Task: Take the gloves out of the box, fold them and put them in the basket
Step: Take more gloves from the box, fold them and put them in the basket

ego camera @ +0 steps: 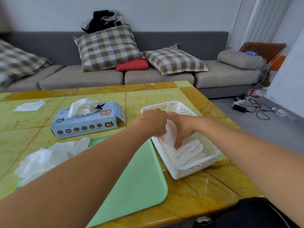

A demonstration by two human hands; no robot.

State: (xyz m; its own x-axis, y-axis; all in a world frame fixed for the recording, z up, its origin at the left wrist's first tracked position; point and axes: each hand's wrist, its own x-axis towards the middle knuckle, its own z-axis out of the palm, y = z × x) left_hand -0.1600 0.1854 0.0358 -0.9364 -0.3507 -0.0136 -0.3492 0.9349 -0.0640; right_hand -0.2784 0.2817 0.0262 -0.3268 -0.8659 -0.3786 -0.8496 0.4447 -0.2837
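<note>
A white perforated basket (pixel 189 171) stands on the table to the right of a green mat (pixel 138 181). Several folded white gloves (pixel 190 152) stand inside it. My left hand (pixel 154 120) and my right hand (pixel 182 127) both reach into the basket and grip a folded white glove (pixel 169 134) between them, my right fingers pointing down among the folded ones. A blue glove box (pixel 87 122) marked XL lies further left, with white gloves (pixel 83 106) bunched out of its top slot. A heap of loose white gloves (pixel 47 160) lies on the mat's left end.
The tabletop (pixel 205 191) is yellow-green marble tile. A white sheet (pixel 29 105) lies at its far left. Behind the table stands a grey sofa (pixel 156 76) with checked cushions. Cables and a power strip (pixel 246 104) lie on the floor to the right.
</note>
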